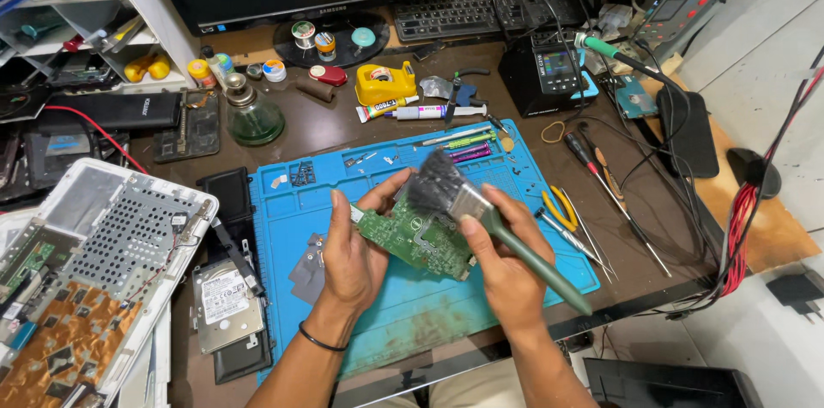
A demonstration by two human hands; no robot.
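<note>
Green printed circuit board (416, 236) brushed over blue silicone work mat (412, 305).
Left hand (350, 253) clamps the board's left edge above the mat; right hand (506, 266) grips the green-handled, dark-bristled brush (481, 215), bristles on the board's upper edge.

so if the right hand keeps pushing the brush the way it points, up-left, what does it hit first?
The right hand aims the brush up-left; its bristles already overlap the green circuit board, so probably the board, though depth is unclear.

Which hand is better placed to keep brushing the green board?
Right. The right hand already grips the brush, bristles on the circuit board; the left hand is busy holding that board.
</note>
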